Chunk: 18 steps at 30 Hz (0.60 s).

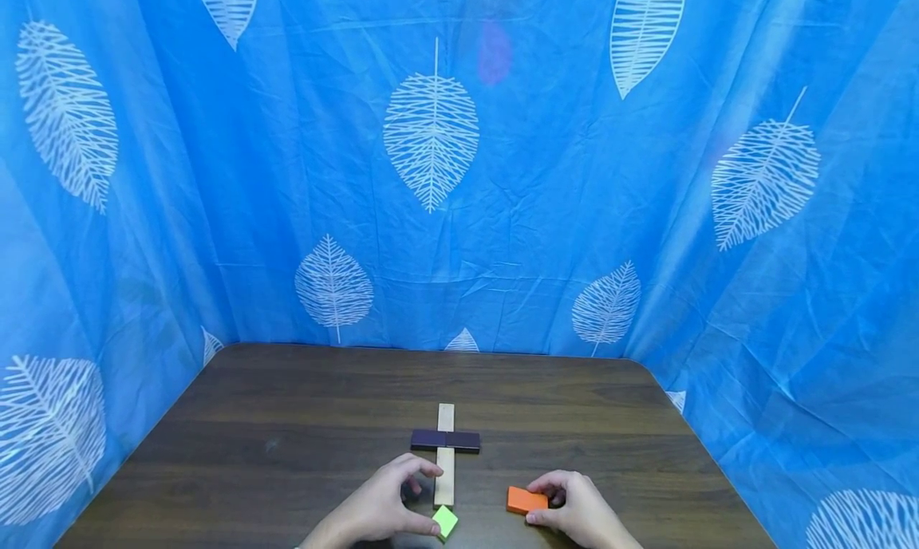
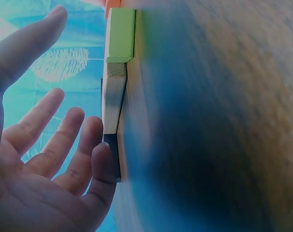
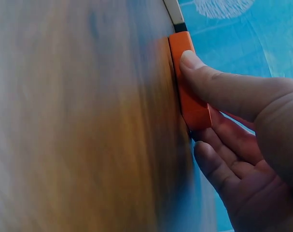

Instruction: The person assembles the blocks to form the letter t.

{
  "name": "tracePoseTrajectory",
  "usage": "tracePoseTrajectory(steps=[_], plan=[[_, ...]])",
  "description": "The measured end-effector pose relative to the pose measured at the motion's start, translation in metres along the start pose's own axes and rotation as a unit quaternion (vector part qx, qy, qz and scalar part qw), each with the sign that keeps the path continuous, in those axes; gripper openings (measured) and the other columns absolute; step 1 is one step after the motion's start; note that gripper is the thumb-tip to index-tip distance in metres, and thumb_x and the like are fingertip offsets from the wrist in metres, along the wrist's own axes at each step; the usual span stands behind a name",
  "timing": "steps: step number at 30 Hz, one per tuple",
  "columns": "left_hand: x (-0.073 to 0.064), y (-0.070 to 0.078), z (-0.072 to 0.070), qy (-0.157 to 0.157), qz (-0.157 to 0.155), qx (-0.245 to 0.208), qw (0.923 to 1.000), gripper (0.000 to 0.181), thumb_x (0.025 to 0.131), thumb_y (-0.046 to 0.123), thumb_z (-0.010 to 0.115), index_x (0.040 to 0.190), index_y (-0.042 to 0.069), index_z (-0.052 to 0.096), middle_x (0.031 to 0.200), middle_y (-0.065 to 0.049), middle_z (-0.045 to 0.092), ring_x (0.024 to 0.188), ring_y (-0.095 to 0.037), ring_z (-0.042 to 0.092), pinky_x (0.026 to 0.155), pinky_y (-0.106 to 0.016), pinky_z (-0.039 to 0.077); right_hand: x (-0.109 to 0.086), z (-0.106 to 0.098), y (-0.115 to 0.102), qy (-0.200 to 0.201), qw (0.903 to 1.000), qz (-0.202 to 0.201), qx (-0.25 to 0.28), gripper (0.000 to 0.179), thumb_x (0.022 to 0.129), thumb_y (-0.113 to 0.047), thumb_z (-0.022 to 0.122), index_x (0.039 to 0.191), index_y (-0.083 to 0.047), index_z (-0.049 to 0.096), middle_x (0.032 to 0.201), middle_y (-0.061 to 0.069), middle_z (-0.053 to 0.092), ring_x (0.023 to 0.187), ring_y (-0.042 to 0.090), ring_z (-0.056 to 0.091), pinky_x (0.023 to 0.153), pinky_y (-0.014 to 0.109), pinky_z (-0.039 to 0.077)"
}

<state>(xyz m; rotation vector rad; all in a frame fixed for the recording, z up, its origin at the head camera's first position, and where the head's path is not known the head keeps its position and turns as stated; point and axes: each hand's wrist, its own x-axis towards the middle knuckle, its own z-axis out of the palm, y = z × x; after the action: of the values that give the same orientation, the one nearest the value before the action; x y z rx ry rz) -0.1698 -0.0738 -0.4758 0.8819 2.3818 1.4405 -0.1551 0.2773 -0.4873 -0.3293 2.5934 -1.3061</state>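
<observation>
In the head view, several blocks form a cross on the table. A pale wooden block (image 1: 445, 479) makes the near upright, and another pale block (image 1: 446, 416) continues it beyond two dark purple blocks (image 1: 428, 439) laid end to end as a crossbar. A lime-green block (image 1: 446, 523) lies turned at an angle at the near end of the upright. Beside it is my left hand (image 1: 388, 497), its fingers loose and spread, holding nothing in the left wrist view. To the right, my right hand (image 1: 577, 509) pinches an orange block (image 3: 185, 87) low at the tabletop.
The dark wood-grain table (image 1: 287, 405) has a rounded far corner at each side. A blue curtain (image 1: 502, 230) with white leaf prints hangs around its back and sides.
</observation>
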Motion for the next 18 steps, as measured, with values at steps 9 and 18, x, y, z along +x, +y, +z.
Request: tracePoseTrajectory(steps=[9, 18], plan=[[0.001, 0.0, 0.003, -0.003, -0.011, 0.006, 0.9999, 0.056, 0.073, 0.026, 0.092, 0.122, 0.013, 0.066, 0.119, 0.0, 0.06, 0.092, -0.014, 0.056, 0.077, -0.03, 0.049, 0.0, 0.015, -0.012, -0.027, 0.9994, -0.019, 0.007, 0.028, 0.078, -0.022, 0.089, 0.101, -0.01, 0.077, 0.089, -0.003, 0.067, 0.073, 0.015, 0.057, 0.064, 0.027, 0.047], [0.0, -0.001, 0.004, -0.008, -0.009, 0.0, 0.9999, 0.055, 0.074, 0.025, 0.091, 0.122, 0.013, 0.066, 0.119, 0.001, 0.06, 0.091, -0.013, 0.056, 0.076, -0.031, 0.05, -0.001, 0.028, -0.018, -0.067, 0.9959, -0.043, 0.043, 0.025, 0.078, -0.012, 0.088, 0.1, -0.007, 0.077, 0.092, -0.003, 0.07, 0.077, 0.014, 0.061, 0.068, 0.027, 0.051]])
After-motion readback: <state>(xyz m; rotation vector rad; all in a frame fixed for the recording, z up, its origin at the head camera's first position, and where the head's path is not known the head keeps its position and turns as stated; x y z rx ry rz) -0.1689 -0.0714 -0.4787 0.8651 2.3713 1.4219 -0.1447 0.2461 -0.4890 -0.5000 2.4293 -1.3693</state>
